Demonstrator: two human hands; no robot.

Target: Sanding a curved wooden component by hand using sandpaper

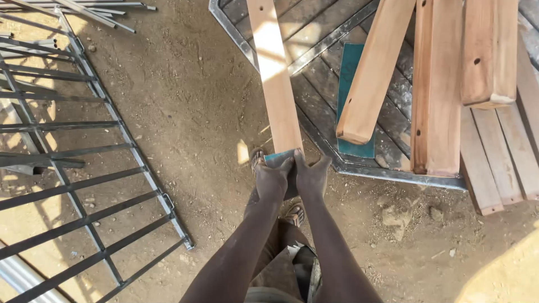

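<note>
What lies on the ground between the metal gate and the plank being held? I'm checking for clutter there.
In the head view, only bare dirt ground with small pebbles lies between the metal gate and the wooden plank.

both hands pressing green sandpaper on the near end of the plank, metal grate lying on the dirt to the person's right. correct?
Not quite. The head view shows the metal grate on the person's left, not right. The rest stands: left hand and right hand press green sandpaper on the plank's near end.

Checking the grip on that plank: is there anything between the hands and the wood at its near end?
Yes. A teal sheet lies between both hands, left hand and right hand, and the near end of the plank.
</note>
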